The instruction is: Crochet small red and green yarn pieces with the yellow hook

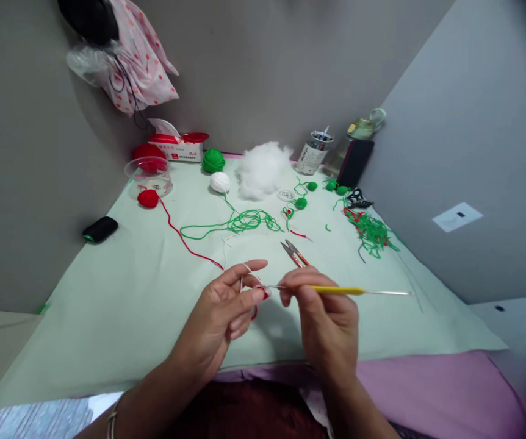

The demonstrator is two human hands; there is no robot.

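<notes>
My left hand (226, 311) pinches a small red and white crochet piece (266, 293) between thumb and fingers, and white yarn runs over its raised index finger. My right hand (324, 317) grips a crochet hook (340, 290) by its yellow handle, the thin metal tip meeting the small piece. From the left hand, red yarn (190, 245) trails back to a red yarn ball (147, 198). Just beyond the right hand lie thread snips (296, 253), partly hidden by the fingers.
Loose green yarn (249, 222) spreads mid-table, with a white yarn ball (219, 182), a green yarn ball (213, 160) and white stuffing (264, 171) behind. Yarn scraps (373, 235) lie right, near a pen holder (314, 153) and a bottle (359, 131). A plastic tub (151, 177) stands left.
</notes>
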